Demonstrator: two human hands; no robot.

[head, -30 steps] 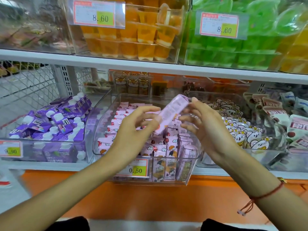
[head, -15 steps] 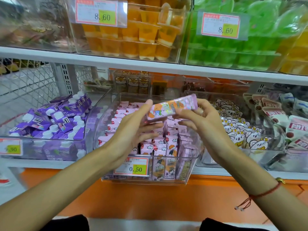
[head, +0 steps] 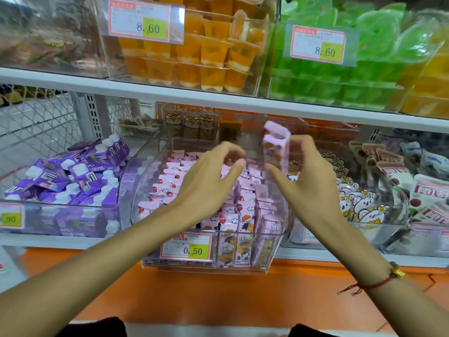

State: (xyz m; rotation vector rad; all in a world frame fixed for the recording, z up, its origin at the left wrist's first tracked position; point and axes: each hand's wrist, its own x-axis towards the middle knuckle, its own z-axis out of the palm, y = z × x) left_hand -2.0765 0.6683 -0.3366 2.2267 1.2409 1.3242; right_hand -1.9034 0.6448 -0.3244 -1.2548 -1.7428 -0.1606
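Note:
A small pink snack carton (head: 275, 148) stands upright in the air above a clear plastic bin (head: 274, 235) full of the same pink cartons. My right hand (head: 308, 188) pinches the carton from its right side with thumb and fingers. To the left of the carton, my left hand (head: 213, 176) hovers with loosely curled fingers and holds nothing; it is apart from the carton. The bin's front carries a price tag (head: 187, 246) reading 0.50.
A bin of purple spouted pouches (head: 70, 176) sits to the left, bins of white cartoon packets (head: 359, 205) and red-labelled packets (head: 427, 190) to the right. The upper shelf holds orange jelly cups (head: 194, 52) and green jelly cups (head: 340, 76). An orange ledge (head: 194, 295) runs below.
The carton has turned from lying sideways between both hands to standing upright. My left hand has let go and drawn left; my right hand alone holds it now.

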